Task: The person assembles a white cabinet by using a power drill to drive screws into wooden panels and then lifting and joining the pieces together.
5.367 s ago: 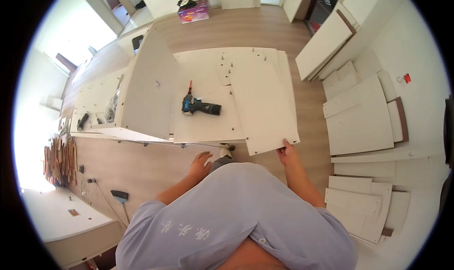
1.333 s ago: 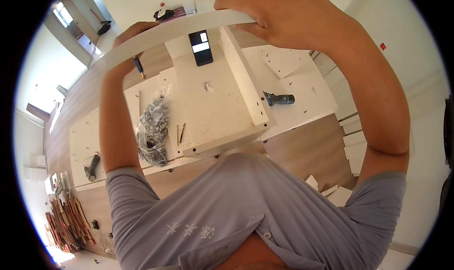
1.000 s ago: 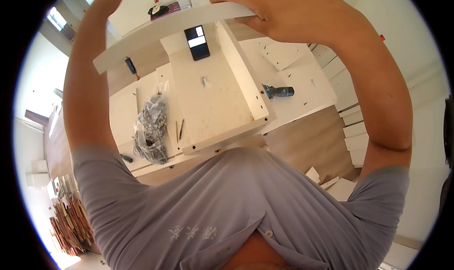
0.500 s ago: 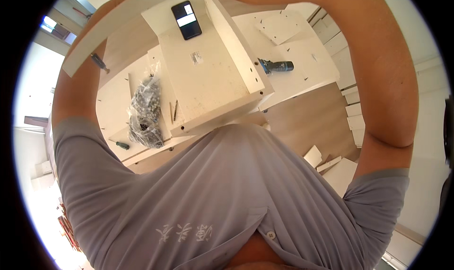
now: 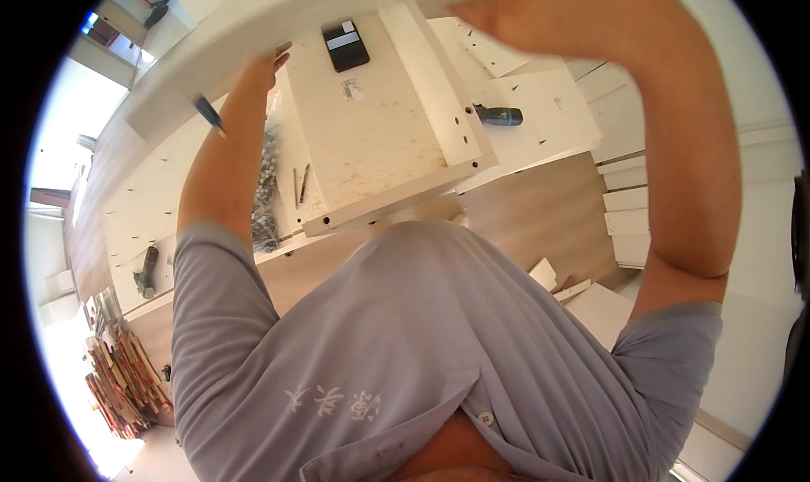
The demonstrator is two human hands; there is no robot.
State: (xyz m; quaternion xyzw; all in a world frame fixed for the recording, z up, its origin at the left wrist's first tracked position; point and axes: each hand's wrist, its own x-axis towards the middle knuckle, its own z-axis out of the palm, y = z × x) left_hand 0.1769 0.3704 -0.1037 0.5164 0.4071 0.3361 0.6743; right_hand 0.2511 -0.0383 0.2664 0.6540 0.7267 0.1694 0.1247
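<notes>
- A wood-toned floor is seen below, with a pile of strips at the left.
- A white board is held up across the far end of the cabinet.
- The board's right end is grasped by the right hand, which is blurred and partly cut off.
- The left hand is placed at the board's lower edge; whether anything is held in its grip cannot be told.
- A phone is laid inside the cabinet, near the board.
- A drill is rested on a panel at the right.
- A bag of fittings is partly hidden by the left forearm.
</notes>
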